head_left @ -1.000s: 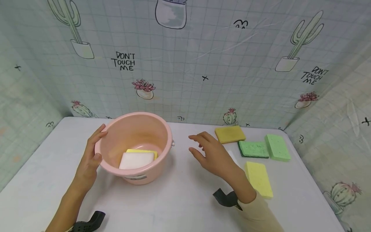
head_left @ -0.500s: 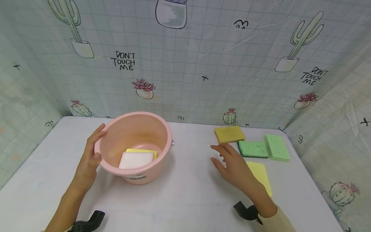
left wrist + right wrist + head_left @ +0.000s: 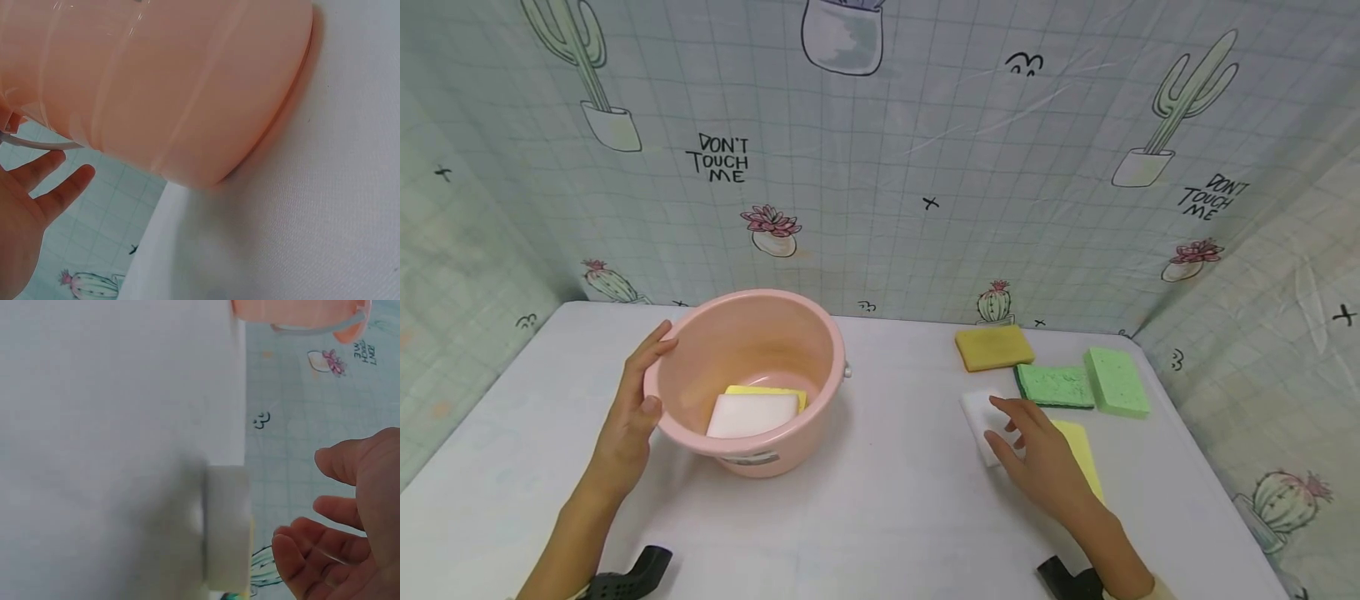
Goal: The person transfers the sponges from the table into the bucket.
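Note:
My left hand (image 3: 628,421) holds the left side of the pink bucket (image 3: 808,437) at its rim, with two fingers of that hand showing outstretched beside the bucket in the left wrist view. Inside the bucket lie a white sponge (image 3: 752,415) and, partly behind it, a yellow sponge (image 3: 775,390). My right hand (image 3: 1045,462) hovers with relaxed, parted fingers over a second white sponge (image 3: 981,412) on the table, covering part of it. In the right wrist view this white sponge (image 3: 228,528) shows edge-on, apart from the fingers, and nothing is in that hand.
Around the right hand lie a mustard sponge (image 3: 994,347), a green scouring sponge (image 3: 1056,387), a light green sponge (image 3: 1117,382) and a partly hidden yellow sponge (image 3: 1081,450). A cactus-print curtain (image 3: 880,167) rises behind the white table (image 3: 865,533).
My right hand has moved away from the bucket, rightward and toward me, to the white sponge on the table, which now shows beside the fingers. The left hand and bucket have stayed put.

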The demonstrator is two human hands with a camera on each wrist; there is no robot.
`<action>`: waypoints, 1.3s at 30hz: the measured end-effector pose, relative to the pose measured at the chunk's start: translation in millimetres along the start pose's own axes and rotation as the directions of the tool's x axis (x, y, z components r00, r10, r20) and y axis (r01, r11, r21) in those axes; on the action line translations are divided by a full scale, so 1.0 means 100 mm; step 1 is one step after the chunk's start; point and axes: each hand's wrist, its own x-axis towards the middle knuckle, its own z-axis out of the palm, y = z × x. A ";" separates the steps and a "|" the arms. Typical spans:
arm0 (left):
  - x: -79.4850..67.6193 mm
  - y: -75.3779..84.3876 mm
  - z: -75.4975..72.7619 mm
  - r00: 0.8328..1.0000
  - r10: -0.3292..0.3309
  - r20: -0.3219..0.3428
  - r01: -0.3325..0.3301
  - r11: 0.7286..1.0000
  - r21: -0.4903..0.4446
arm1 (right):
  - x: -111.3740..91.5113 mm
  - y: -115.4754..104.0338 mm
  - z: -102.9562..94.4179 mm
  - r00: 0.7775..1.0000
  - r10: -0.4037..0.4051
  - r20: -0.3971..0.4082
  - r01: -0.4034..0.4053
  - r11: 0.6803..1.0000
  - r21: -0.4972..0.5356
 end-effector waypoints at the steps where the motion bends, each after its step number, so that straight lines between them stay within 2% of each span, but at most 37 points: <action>1: 0.00 0.00 0.00 1.000 0.005 -0.002 -0.005 1.000 -0.003 | -0.03 0.02 0.01 1.000 0.015 0.000 -0.015 1.000 0.005; 8: -0.01 0.00 -0.01 1.000 -0.005 0.012 0.005 1.000 0.016 | -0.16 0.11 0.08 0.995 0.060 -0.076 -0.062 0.998 -0.023; 12: -0.01 -0.01 -0.01 1.000 -0.019 0.004 0.019 1.000 0.020 | -0.17 0.11 0.08 0.986 0.144 -0.080 -0.146 0.989 -0.028; 15: -0.02 -0.03 -0.01 1.000 -0.011 -0.001 0.011 1.000 0.024 | -0.19 0.11 0.10 0.974 0.217 -0.058 -0.219 0.976 -0.021; 22: -0.03 -0.02 -0.01 1.000 -0.018 0.001 0.018 0.999 0.033 | -0.24 0.08 0.18 0.932 0.358 -0.058 -0.352 0.931 0.095; 26: -0.03 -0.02 -0.02 1.000 -0.020 -0.001 0.020 0.999 0.041 | -0.23 0.08 0.22 0.927 0.368 -0.074 -0.359 0.927 0.111; 33: -0.04 -0.05 -0.03 1.000 -0.019 -0.003 0.019 0.999 0.038 | -0.21 0.10 0.26 0.931 0.355 -0.088 -0.351 0.934 0.062; 39: -0.02 -0.05 -0.02 1.000 -0.014 0.001 0.014 0.999 0.039 | -0.19 0.07 0.24 0.927 0.372 -0.051 -0.372 0.928 0.020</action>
